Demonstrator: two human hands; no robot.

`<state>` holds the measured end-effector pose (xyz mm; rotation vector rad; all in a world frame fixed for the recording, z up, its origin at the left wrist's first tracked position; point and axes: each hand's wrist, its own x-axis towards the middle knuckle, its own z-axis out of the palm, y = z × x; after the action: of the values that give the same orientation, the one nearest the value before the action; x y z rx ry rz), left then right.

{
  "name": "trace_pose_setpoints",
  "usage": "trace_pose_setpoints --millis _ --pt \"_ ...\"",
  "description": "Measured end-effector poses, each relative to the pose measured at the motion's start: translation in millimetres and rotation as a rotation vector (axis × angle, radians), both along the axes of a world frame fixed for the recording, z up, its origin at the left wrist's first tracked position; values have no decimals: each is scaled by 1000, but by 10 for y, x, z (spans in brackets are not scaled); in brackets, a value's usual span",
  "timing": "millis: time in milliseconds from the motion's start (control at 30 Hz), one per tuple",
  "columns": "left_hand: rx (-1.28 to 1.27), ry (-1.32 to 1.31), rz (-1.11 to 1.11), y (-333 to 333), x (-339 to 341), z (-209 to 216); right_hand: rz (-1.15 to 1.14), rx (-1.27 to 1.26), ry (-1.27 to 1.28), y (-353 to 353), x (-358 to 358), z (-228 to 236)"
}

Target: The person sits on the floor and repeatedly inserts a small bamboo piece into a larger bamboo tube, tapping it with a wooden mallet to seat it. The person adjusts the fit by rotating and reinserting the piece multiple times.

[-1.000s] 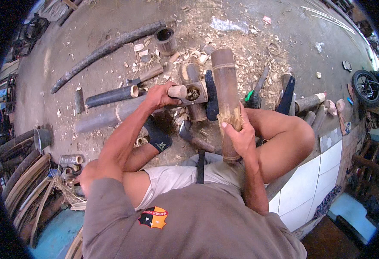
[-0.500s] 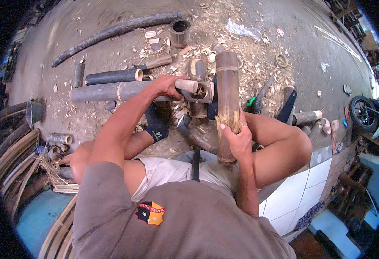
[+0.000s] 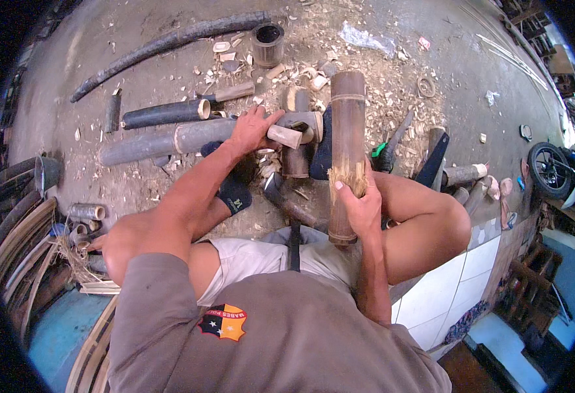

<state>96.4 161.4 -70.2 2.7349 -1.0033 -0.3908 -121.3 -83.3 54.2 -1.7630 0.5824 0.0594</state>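
While the right hand (image 3: 362, 204) is closing firmly around a brown bamboo section (image 3: 347, 131), thumb on its near side, the left hand (image 3: 253, 129) is resting open, fingers stretched out, across a long grey bamboo pole (image 3: 144, 144). The bamboo section is standing out from the person's lap, its near end by the pale shorts (image 3: 251, 262), its far end pointing away; a frayed, straw-coloured band (image 3: 349, 183) is showing just above the right hand. A short pale wooden peg (image 3: 285, 135) is sitting just beside the left hand, angled over the opening near the pole's right end. The pole is lying crosswise on the floor (image 3: 470, 85), over a short, thick bamboo piece (image 3: 296, 162).

Beyond the pole, a black tube (image 3: 166, 114) with a pale cut end is lying to the left, and a wood-handled tool (image 3: 235, 91) is lying farther off. A hollow bamboo cup (image 3: 268, 46) is standing beyond them, near the right end of a long dark pole (image 3: 163, 54). Pale chips (image 3: 392, 92) are spreading over the floor around the far end of the bamboo section. Near and to the left, curved strips (image 3: 32, 236) are lying in a pile; to the far right, a black wheel (image 3: 549, 170) is showing.
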Motion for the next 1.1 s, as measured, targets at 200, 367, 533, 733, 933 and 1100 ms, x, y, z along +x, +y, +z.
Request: trace_pose_setpoints --millis 200,367,533,733,933,1100 --pt "-504 169 199 147 283 -413 6 -19 -34 -8 85 -30" --pt "-990 59 733 -437 243 356 -17 -33 -21 -99 48 -58" --pt "-1486 294 886 -564 284 615 -7 -89 -58 -126 40 -90" --pt "-1695 58 890 -412 1042 633 -18 0 0 -134 11 -65" --pt "-1460 -139 764 -399 1869 671 30 -70 52 -115 99 -93" --pt "-1193 -118 757 -477 2142 379 -3 -11 21 -154 142 -173"
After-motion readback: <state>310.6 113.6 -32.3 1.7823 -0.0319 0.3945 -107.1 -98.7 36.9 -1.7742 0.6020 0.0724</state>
